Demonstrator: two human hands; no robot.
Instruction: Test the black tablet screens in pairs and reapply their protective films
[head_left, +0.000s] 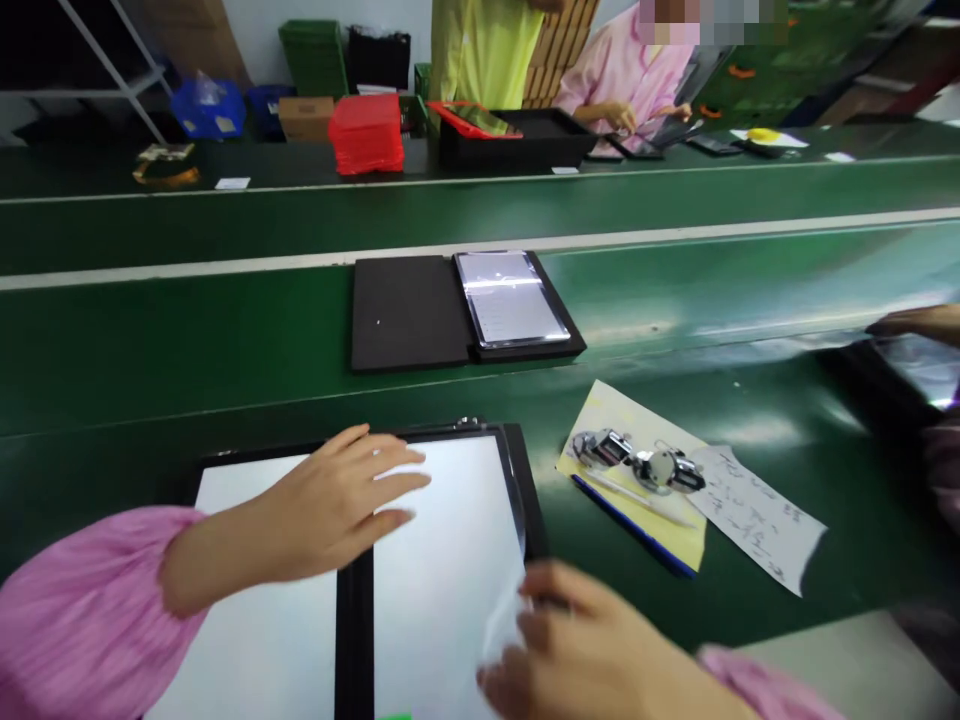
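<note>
Two white, lit screens lie side by side below me, a left screen and a right screen, both with black frames. My left hand reaches over them with fingers spread and nothing in its grasp. Whether its fingertips touch the right screen, I cannot tell. At the right screen's lower right edge is my right hand, smeared by motion. Its fingers are closed on a thin whitish sheet, see-through in part; the exact kind is unclear. A bit of green shows at the bottom edge.
An open black case on the green belt holds a film-covered tablet. To the right lie yellow paper, shiny metal parts, a blue pen and a handwritten note. Another person's hand is far right; co-workers stand opposite.
</note>
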